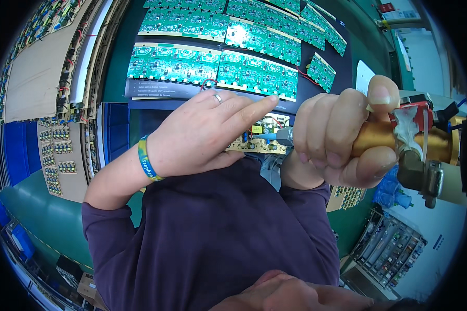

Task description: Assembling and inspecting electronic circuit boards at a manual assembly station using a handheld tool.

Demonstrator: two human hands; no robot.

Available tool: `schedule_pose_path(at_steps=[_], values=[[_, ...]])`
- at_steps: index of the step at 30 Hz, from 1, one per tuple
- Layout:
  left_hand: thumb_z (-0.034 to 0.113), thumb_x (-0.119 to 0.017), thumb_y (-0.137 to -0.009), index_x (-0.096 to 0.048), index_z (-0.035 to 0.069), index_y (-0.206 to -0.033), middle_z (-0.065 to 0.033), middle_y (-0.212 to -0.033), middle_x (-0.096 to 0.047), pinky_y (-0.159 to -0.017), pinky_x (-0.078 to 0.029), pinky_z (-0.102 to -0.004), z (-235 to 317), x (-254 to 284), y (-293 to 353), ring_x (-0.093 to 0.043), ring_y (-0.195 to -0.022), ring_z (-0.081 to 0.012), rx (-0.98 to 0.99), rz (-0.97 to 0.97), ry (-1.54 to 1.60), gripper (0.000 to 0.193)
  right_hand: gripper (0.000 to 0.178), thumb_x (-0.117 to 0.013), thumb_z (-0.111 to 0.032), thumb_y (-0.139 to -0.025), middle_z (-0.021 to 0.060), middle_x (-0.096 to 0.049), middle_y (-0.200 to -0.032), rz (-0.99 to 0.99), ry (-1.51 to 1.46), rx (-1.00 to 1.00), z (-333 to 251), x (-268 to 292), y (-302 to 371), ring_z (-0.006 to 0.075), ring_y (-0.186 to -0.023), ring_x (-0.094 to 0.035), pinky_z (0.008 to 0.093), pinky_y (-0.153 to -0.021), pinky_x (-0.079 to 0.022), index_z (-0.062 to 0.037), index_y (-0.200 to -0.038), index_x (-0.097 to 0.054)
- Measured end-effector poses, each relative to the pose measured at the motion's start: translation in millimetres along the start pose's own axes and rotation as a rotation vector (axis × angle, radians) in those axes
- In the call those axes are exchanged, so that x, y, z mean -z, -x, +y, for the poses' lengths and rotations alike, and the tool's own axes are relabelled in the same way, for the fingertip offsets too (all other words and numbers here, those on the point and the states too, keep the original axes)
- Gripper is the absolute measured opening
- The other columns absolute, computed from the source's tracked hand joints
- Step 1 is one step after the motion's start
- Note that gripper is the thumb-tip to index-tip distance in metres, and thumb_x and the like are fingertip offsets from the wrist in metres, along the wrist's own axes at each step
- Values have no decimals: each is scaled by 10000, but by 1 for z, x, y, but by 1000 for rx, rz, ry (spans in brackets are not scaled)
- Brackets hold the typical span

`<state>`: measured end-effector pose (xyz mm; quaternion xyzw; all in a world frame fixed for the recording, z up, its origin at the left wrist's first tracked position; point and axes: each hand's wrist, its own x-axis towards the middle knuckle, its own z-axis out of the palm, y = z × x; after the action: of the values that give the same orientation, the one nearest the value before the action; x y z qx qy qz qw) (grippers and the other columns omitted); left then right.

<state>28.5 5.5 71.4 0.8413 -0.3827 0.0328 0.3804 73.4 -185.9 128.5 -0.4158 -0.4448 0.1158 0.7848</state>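
Observation:
My right hand (342,135) is wrapped round a glue gun (374,139) with a gold metal barrel and whitish residue near its rear. Its pale blue nozzle (265,136) reaches left over a small circuit board (267,147), close to the components. That board has a tan edge, a yellow block and several small round parts. My left hand (205,127) spans the board's left side, index finger along the far edge and thumb at the near edge, seeming to hold it. The palm hides part of the board.
Rows of green circuit boards (174,62) lie beyond my hands on a dark surface, with a smaller green board (321,72) at the right. Stacked cardboard sheets (36,78) with boards stand at the left. A hose fitting (419,171) hangs off the gun's rear.

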Motion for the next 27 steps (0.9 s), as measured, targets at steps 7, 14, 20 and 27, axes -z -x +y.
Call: schedule_pose_path(at_steps=[7, 14, 20, 27], values=[[156, -715, -683, -358, 66, -1390, -107, -1156, -550, -858, -428, -368, -2, 2, -1, -545, -1029, -265, -5, 6, -30, 797, 612, -549, -362, -935, 2, -474, -654, -17, 8, -22, 0, 3, -3, 81, -460, -450, 217, -433, -429, -8, -1349, -269], [145, -742, -662, -358, 77, -1393, -111, -1127, -554, -856, -426, -385, -7, 16, 1, -547, -1002, -285, 19, 40, -92, 829, 748, -582, -326, -921, 42, -497, -711, 140, 52, -63, -15, -1, -6, 97, -446, -447, 227, -408, -416, 26, -1430, -163], [132, -774, -655, -349, 54, -1394, -122, -1085, -582, -876, -425, -409, 9, 61, -2, -553, -990, -321, -12, 325, 44, 856, 680, -642, -266, -853, 198, -525, -1096, 362, 354, -35, -15, 4, 3, 121, -562, -550, 195, -392, -443, 82, -1342, -323], [122, -811, -605, -413, 76, -1344, -154, -1202, -555, -864, -445, -417, 17, 71, -12, -555, -1047, -333, -155, 397, -98, 841, 728, -693, -173, -798, 274, -419, -1303, 324, 405, -137, -26, 11, 6, 137, -716, -584, 192, -488, -498, 63, -1366, -304]])
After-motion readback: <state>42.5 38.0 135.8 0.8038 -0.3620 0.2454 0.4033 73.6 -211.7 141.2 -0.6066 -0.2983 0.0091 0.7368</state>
